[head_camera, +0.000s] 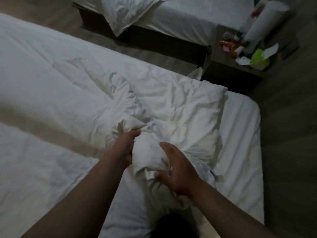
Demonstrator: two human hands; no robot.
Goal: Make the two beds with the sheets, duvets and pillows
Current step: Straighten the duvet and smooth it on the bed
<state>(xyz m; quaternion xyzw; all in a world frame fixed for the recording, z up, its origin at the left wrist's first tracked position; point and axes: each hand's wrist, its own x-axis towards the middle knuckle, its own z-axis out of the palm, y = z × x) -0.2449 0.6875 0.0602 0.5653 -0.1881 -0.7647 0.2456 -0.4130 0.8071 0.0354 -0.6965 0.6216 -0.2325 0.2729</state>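
2 beds (240, 127), 1 nightstand (229, 74), L hand (127, 146) gripping duvet (68, 74), R hand (176, 170) spread

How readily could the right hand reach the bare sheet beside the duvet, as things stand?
Probably yes. The right hand lies open on the bunched duvet and holds nothing. The bare sheet lies uncovered to its right. Only the left hand grips the duvet.

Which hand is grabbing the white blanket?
The left hand: its fingers curl round a bunched fold of the crumpled white duvet. The right hand is spread open, not gripping.
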